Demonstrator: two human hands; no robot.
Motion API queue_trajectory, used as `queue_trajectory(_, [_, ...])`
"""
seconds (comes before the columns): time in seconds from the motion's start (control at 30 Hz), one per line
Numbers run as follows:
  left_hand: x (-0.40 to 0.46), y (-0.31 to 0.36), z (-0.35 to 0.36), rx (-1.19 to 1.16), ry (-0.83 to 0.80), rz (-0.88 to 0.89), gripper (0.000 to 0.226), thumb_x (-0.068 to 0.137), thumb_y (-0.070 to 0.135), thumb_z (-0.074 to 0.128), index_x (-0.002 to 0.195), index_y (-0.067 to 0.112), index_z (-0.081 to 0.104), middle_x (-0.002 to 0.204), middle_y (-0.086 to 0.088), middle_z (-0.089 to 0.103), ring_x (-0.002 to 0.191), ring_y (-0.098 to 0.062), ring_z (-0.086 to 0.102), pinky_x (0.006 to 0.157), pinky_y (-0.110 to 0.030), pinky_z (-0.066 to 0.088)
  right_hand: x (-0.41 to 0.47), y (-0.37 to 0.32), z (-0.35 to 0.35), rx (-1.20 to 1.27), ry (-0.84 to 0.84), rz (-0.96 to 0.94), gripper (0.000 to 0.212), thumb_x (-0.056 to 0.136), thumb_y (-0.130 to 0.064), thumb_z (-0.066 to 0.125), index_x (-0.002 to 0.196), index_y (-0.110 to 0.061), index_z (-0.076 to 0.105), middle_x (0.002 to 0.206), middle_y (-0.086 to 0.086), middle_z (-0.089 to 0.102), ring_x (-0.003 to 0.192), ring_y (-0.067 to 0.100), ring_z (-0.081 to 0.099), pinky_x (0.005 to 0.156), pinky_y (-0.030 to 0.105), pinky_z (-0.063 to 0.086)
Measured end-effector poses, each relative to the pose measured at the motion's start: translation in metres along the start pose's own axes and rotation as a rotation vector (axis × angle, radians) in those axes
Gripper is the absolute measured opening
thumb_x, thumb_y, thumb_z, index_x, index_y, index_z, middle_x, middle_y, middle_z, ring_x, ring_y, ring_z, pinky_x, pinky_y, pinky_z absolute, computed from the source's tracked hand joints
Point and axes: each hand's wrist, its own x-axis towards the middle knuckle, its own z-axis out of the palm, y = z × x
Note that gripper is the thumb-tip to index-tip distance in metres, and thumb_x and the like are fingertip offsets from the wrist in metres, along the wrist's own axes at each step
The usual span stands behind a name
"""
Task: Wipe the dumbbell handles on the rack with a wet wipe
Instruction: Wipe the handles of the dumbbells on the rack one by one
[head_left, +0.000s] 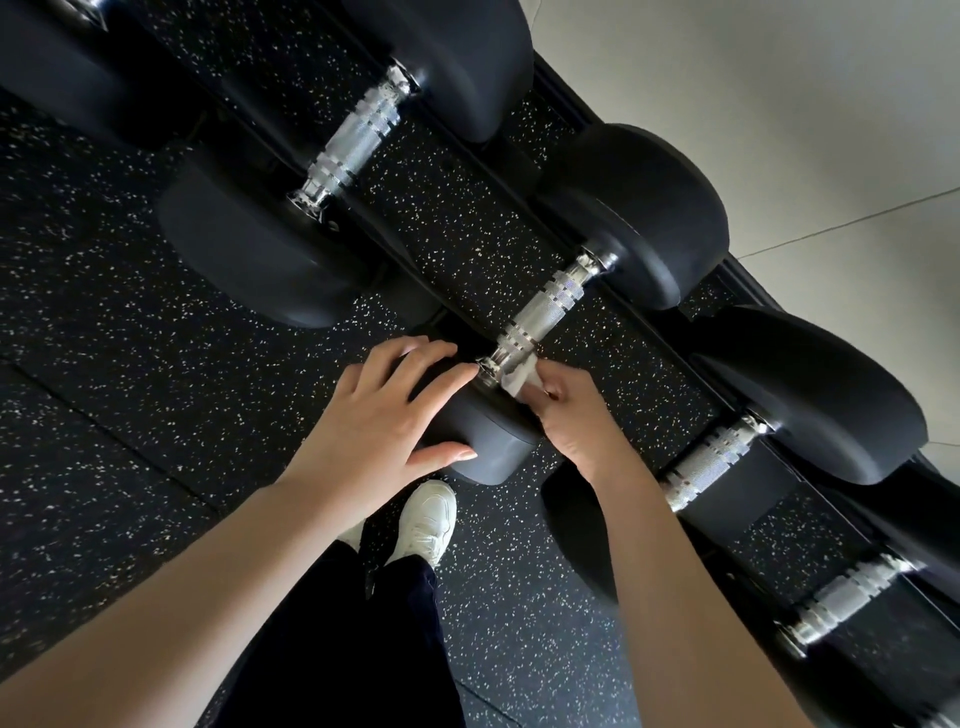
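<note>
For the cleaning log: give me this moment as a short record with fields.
setting: dumbbell rack over speckled floor
left hand: resting spread on the near head of one dumbbell
right hand: pinches the wet wipe
wipe position: at the near end of that dumbbell's handle
other handles in view: four, untouched

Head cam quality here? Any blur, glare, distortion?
Head view: wide-angle bend curves the rack and arms at the edges; bottom-right handles are smeared; glare spots on the middle handle; hands, wipe and floor sharp.
</note>
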Motion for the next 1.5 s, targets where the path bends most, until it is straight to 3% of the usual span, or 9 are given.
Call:
queue_trajectory(0.1, [0.000, 0.000, 0.001, -0.005, 0.011, -0.003, 0.066, 0.083, 0.061, 0.040, 0.136, 0.021, 0.047, 0.139, -0.003, 0.047, 0.125, -0.029, 0.043, 0.085, -0.047, 0.049, -0.009, -0.002, 0.000, -0.313, 0.143, -0.127, 0.011, 0.087, -0.012, 0.060, 0.078, -0.013, 0.066, 0.067, -0.006, 0.060, 0.064, 0.008, 0.053, 0.059, 0.018, 0.039])
queue_trajectory(0.2, [-0.001, 0.000, 0.002, -0.004, 0.012, -0.008, 0.067, 0.083, 0.061, 0.040, 0.136, 0.022, 0.046, 0.139, -0.003, 0.047, 0.126, -0.029, 0.043, 0.085, -0.046, 0.048, -0.017, -0.010, 0.006, -0.343, 0.296, -0.232, 0.008, 0.084, -0.019, 0.066, 0.088, -0.014, 0.070, 0.078, -0.002, 0.069, 0.070, 0.014, 0.061, 0.064, 0.024, 0.049])
queue_trajectory(0.37, [-0.002, 0.000, 0.003, -0.027, 0.047, -0.016, 0.064, 0.082, 0.060, 0.044, 0.136, 0.024, 0.047, 0.138, -0.002, 0.048, 0.127, -0.026, 0.040, 0.086, -0.043, 0.046, -0.006, -0.029, 0.020, -0.436, 0.360, -0.337, 0.013, 0.081, -0.015, 0.069, 0.091, -0.021, 0.064, 0.076, -0.006, 0.068, 0.067, 0.017, 0.065, 0.060, 0.028, 0.050])
queue_trajectory(0.5, [-0.003, -0.001, 0.005, -0.064, 0.068, -0.032, 0.069, 0.077, 0.057, 0.056, 0.136, 0.023, 0.049, 0.139, 0.000, 0.048, 0.126, -0.024, 0.039, 0.086, -0.044, 0.046, 0.001, -0.041, 0.025, -0.539, 0.349, -0.236, 0.015, 0.084, -0.027, 0.066, 0.099, -0.030, 0.069, 0.082, 0.003, 0.072, 0.074, 0.026, 0.066, 0.065, 0.037, 0.055])
queue_trajectory(0.73, [-0.003, -0.002, 0.010, -0.073, 0.099, -0.050, 0.068, 0.079, 0.061, 0.041, 0.133, 0.023, 0.052, 0.138, 0.002, 0.050, 0.126, -0.022, 0.039, 0.085, -0.041, 0.047, 0.001, -0.062, 0.025, -0.701, 0.197, -0.080, 0.026, 0.089, -0.043, 0.055, 0.110, -0.030, 0.064, 0.094, 0.013, 0.068, 0.090, 0.034, 0.064, 0.070, 0.035, 0.049])
queue_trajectory(0.93, [-0.003, -0.002, 0.013, -0.087, 0.140, -0.041, 0.066, 0.079, 0.061, 0.040, 0.134, 0.026, 0.047, 0.139, 0.003, 0.049, 0.126, -0.022, 0.040, 0.085, -0.043, 0.048, 0.009, -0.070, 0.021, -0.942, 0.181, -0.118, 0.027, 0.093, -0.041, 0.049, 0.112, -0.026, 0.061, 0.098, 0.012, 0.066, 0.093, 0.034, 0.062, 0.065, 0.031, 0.040])
queue_trajectory(1.17, [-0.004, -0.004, 0.014, -0.094, 0.145, -0.043, 0.066, 0.079, 0.062, 0.040, 0.135, 0.026, 0.048, 0.140, 0.003, 0.050, 0.126, -0.021, 0.039, 0.086, -0.042, 0.048, 0.021, -0.083, 0.005, -1.003, 0.288, -0.128, 0.023, 0.092, -0.035, 0.053, 0.105, -0.020, 0.064, 0.094, 0.011, 0.067, 0.090, 0.033, 0.063, 0.069, 0.034, 0.047])
queue_trajectory(1.5, [-0.003, -0.004, 0.012, -0.099, 0.116, -0.045, 0.067, 0.079, 0.063, 0.039, 0.133, 0.026, 0.053, 0.138, 0.003, 0.051, 0.126, -0.021, 0.039, 0.087, -0.040, 0.048, 0.034, -0.091, -0.013, -0.965, 0.620, -0.131, 0.025, 0.098, -0.025, 0.043, 0.109, -0.012, 0.061, 0.097, 0.017, 0.067, 0.087, 0.036, 0.063, 0.061, 0.032, 0.035])
